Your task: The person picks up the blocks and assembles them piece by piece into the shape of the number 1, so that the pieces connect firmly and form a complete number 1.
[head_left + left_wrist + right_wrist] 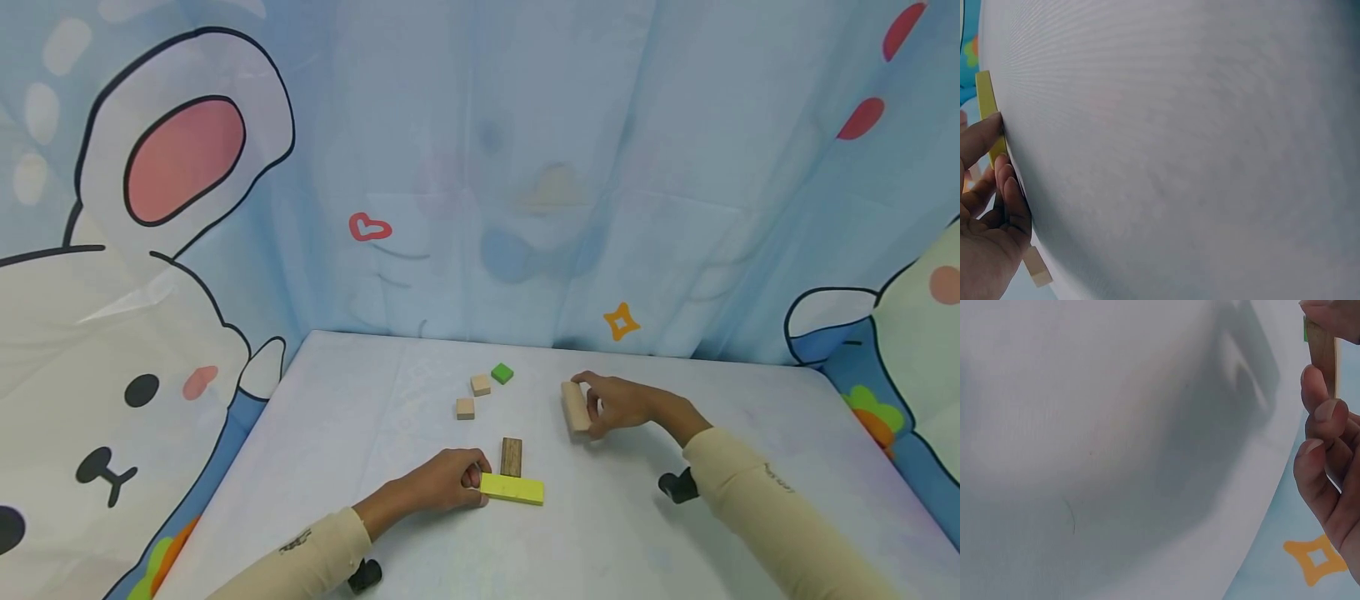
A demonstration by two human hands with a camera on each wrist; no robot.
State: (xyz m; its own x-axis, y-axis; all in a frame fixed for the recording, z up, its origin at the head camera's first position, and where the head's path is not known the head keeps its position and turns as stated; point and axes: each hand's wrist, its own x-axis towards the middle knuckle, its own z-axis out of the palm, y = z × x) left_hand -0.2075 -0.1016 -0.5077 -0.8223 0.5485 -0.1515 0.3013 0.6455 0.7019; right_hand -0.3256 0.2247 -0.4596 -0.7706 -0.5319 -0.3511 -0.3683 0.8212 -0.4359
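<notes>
Near the front of the table, my left hand (453,481) pinches the left end of a long yellow block (513,489). A dark brown wooden block (512,457) lies just behind it, its near end close to or touching the yellow one. Farther right, my right hand (621,402) grips a plain light wooden block (575,407) between thumb and fingers. In the right wrist view that wooden block (1324,359) shows between the fingertips, with shadow on the table below. The left wrist view has the yellow block (987,97) between thumb and fingers.
Two small plain wooden cubes (465,408) and a small green block (502,373) sit behind the brown block, left of my right hand. The white table (360,392) ends at a blue printed curtain (450,275) that hangs along the back and sides.
</notes>
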